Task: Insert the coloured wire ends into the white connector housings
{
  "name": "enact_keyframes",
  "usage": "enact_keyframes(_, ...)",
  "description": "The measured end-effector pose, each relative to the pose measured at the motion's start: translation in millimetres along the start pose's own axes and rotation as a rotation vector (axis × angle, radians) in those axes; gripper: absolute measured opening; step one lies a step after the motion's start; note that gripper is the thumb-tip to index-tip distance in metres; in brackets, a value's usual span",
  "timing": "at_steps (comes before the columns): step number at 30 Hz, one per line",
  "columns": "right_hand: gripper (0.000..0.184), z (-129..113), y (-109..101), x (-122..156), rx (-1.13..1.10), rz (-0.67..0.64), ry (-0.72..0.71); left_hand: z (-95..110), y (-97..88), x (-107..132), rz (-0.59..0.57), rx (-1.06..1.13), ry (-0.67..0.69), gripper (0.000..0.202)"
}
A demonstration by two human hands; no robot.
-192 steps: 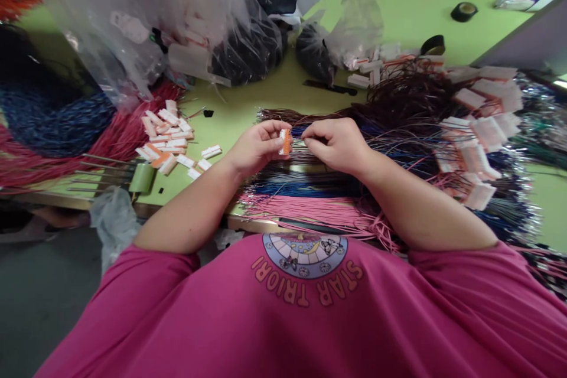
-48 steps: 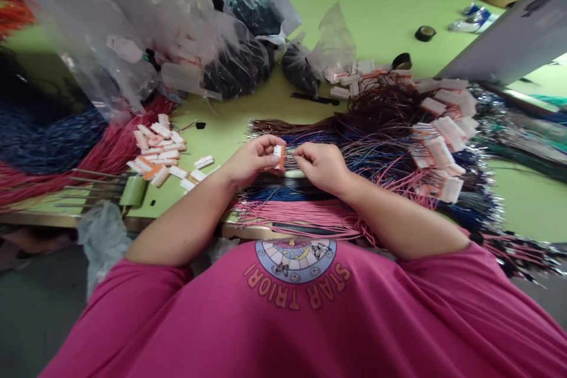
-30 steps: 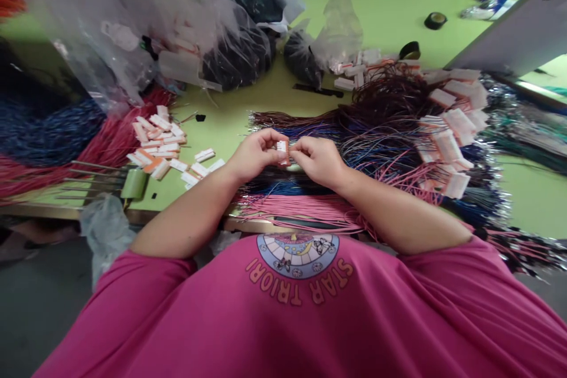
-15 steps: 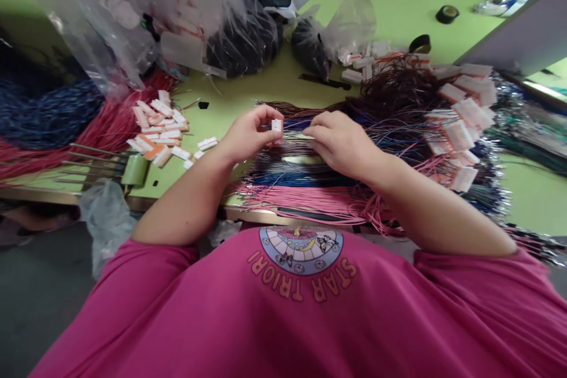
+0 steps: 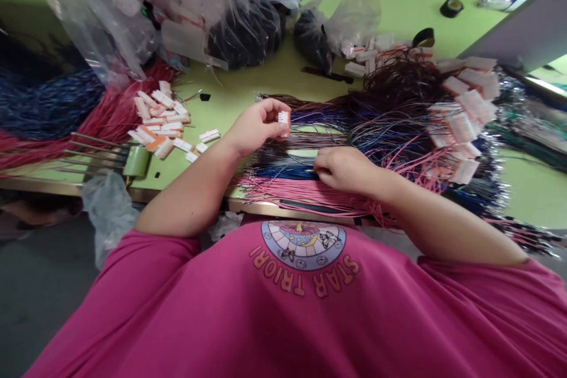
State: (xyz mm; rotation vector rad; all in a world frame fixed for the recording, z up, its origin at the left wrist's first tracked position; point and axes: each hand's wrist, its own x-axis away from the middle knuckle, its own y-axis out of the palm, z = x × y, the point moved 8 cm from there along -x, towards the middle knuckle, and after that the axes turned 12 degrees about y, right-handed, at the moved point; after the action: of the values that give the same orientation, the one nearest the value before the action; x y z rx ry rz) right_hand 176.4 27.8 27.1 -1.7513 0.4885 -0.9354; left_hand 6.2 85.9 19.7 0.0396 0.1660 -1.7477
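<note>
My left hand [image 5: 257,126] pinches a small white and orange connector [image 5: 283,121] above rows of wires, with thin wires running out of it to the right. My right hand [image 5: 343,168] rests lower down, fingers curled on the blue wire bundle [image 5: 283,172] beside the pink wire bundle [image 5: 305,192]. What its fingertips hold is too small to see. Brown and purple wires [image 5: 319,113] lie beyond my left hand.
A pile of white and orange connectors [image 5: 159,124] lies left on the green table [image 5: 398,0]. Wired connectors [image 5: 460,112] heap up at the right. Plastic bags [image 5: 248,29] stand behind, red wires [image 5: 101,130] at far left, tape rolls [image 5: 452,7] far back.
My right hand has left the connector and dropped toward me onto the blue and pink wires. My left hand keeps the connector raised at nearly the same spot.
</note>
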Motion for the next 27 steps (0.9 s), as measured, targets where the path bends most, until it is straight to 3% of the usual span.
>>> enact_keyframes(4, 0.024, 4.6, -4.5, -1.6, -0.100, -0.006, -0.013, 0.7, 1.5, 0.9, -0.015, -0.004, -0.005, 0.032)
enact_keyframes(8, 0.024, 8.7, -11.4, -1.7, -0.065, 0.053, -0.008, -0.1, 3.0, 0.4, -0.029, 0.025, -0.003, 0.030)
enact_keyframes(15, 0.031, 20.4, -10.6, 1.0, -0.156, -0.072, 0.039, -3.0, 7.6, 1.0, -0.075, 0.087, -0.003, 0.030)
enact_keyframes(18, 0.032, 43.7, -21.2, 6.7, -0.069, 0.029, 0.148, -4.2, 7.8, 1.1, -0.082, 0.110, -0.005, 0.030)
enact_keyframes(20, 0.027, 62.9, -35.3, 15.3, -0.145, 0.127, 0.190, -5.1, 7.7, 0.9, -0.080, 0.130, -0.009, 0.030)
enact_keyframes(24, 0.030, 70.7, -50.6, 31.3, -0.544, 0.034, 0.006, -7.1, 9.8, 1.0, -0.085, 0.177, -0.032, 0.030)
enact_keyframes(27, 0.030, 35.4, -56.5, 35.6, -0.621, -0.047, -0.177, -8.6, 13.0, 2.8, -0.099, 0.211, -0.072, 0.033)
